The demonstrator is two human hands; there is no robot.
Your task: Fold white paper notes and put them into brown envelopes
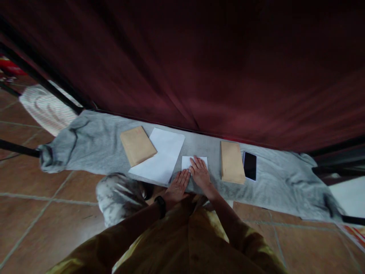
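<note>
A small white piece of paper (pixel 186 161), apparently folded, lies on the grey cloth in front of me. My right hand (pixel 200 173) rests flat on it with the fingers stretched out. At its lower left edge lies my left hand (pixel 178 185), palm down and fingers extended, a dark band on the wrist. Left of the hands are larger white sheets (pixel 167 150), partly covered by a stack of brown envelopes (pixel 137 145). Another stack of brown envelopes (pixel 231 161) sits to the right of my right hand.
A phone (pixel 250 166) with a dark screen lies beside the right envelopes. Grey cloth (pixel 97 140) covers the long narrow surface. Dark red fabric (pixel 182 76) rises behind it, with black bars at both ends. Brown floor tiles (pixel 34 217) lie below.
</note>
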